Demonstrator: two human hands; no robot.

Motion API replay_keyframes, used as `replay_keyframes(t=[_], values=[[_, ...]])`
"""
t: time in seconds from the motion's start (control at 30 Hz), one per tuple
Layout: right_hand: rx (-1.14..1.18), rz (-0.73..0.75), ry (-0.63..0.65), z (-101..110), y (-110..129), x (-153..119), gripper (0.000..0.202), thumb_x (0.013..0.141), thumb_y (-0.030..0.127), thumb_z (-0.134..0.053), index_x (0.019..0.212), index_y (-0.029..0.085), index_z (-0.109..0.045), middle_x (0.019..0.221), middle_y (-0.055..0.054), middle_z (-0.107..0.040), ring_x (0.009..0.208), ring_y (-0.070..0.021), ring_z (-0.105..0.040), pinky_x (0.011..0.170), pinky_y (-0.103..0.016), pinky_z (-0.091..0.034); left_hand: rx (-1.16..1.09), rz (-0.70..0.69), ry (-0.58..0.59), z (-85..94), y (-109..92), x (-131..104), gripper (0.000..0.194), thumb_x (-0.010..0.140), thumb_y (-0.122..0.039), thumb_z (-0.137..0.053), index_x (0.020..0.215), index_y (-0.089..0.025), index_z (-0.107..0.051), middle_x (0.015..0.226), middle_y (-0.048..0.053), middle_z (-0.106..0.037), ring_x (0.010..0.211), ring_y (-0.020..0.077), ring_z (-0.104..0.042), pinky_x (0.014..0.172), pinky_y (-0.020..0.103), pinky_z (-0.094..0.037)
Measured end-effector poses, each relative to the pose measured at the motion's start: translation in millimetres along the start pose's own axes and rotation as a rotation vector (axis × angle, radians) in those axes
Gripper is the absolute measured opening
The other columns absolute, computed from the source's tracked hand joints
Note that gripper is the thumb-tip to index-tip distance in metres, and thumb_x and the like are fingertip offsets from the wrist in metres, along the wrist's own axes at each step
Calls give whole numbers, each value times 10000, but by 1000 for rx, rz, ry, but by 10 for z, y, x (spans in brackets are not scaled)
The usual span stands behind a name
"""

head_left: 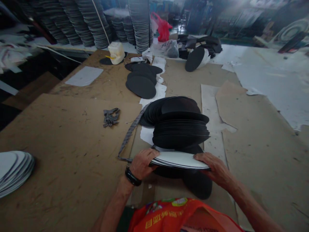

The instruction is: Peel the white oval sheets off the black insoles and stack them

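Note:
Between both hands is a small stack of oval sheets (181, 159), white on top with dark edges. My left hand (144, 162), with a black band on its wrist, is closed around the stack's left end. The right end is gripped by my right hand (213, 166), thumb on top. More black oval sheets (199, 185) lie underneath, partly hidden by the held ones. Just beyond stands a thick pile of black ovals (180, 133), and behind it others lean in a fanned row (154, 112). A grey fabric strip (129, 137) runs along their left side.
White-faced ovals (15, 169) are stacked at the far left. A crumpled grey scrap (111, 117) lies left of the piles. Farther back are loose black ovals (142, 84), a whitish plastic container (116, 53), a red bag (163, 28) and tall stacks (140, 24). Brown board covers the table.

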State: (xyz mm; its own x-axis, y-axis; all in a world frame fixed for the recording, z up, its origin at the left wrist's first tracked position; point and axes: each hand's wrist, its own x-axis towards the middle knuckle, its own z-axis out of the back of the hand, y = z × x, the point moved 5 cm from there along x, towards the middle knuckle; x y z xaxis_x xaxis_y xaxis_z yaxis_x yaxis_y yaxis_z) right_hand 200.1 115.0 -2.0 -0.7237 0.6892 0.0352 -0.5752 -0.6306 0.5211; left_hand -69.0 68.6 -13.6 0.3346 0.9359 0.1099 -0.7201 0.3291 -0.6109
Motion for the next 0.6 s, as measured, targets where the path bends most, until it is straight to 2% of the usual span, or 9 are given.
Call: replay_keyframes(t=[0.13, 0.33, 0.47, 0.6], values=[[11, 11, -5, 9, 16, 31, 284, 789, 162, -517, 1068, 205, -544, 1043, -100, -651, 966, -223, -600, 841, -389, -498, -100, 39, -76, -42, 159, -33, 207, 831, -333, -538, 990, -201, -538, 942, 83, -644, 898, 210, -607, 817, 330, -484], [29, 22, -20, -9, 12, 25, 247, 797, 211, -521, 1038, 208, -570, 999, -96, -663, 921, -213, -617, 798, -357, -512, -125, 65, -116, -106, 145, 13, 129, 819, -339, -568, 853, -224, -520, 819, 46, -642, 778, 188, -621, 696, 289, -492], [59, 14, -1, 57, 14, 27, 222, 812, 199, -501, 1021, 216, -575, 957, -76, -678, 875, -197, -634, 761, -321, -514, -129, 59, -141, -15, 133, 47, 136, 826, -345, -549, 793, -218, -511, 742, 35, -612, 697, 176, -602, 635, 286, -476], [66, 83, -56, 188, 71, 22, 232, 842, 270, -510, 1063, 213, -549, 1000, -96, -672, 918, -211, -628, 787, -325, -508, -130, 12, -165, 110, 95, 44, 92, 812, -299, -521, 818, -208, -528, 782, 55, -619, 753, 191, -597, 681, 311, -478]])
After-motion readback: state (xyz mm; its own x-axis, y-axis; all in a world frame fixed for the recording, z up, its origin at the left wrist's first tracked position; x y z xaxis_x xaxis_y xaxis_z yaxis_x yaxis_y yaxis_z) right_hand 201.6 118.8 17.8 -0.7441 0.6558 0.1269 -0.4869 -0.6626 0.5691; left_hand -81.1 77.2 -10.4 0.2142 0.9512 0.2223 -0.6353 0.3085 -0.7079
